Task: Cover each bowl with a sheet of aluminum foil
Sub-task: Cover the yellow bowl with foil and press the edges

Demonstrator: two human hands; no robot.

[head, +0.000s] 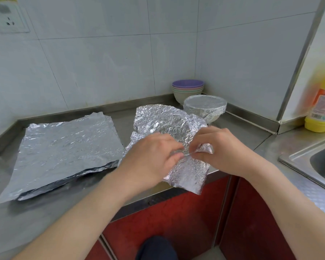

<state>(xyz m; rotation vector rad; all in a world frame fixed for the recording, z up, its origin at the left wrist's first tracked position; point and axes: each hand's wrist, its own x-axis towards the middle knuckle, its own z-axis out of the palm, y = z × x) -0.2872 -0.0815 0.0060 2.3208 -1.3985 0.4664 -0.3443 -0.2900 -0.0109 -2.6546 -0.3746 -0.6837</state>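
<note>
A crinkled foil sheet (169, 124) lies draped over a bowl near the counter's front edge; the bowl itself is hidden under it. My left hand (152, 156) and my right hand (218, 149) meet at the near side of that sheet, and each pinches the foil between thumb and fingers. Behind it stands a foil-covered bowl (204, 107), wrapped tight. A stack of several bare bowls (187, 91), purple on top, sits in the back corner. A pile of flat foil sheets (64, 147) lies to the left.
The steel counter (36, 212) ends in a front edge above red cabinet doors (176, 222). A sink (319, 162) is at the right, with a yellow detergent bottle (323, 106) behind it. A wall socket (9, 19) is at upper left.
</note>
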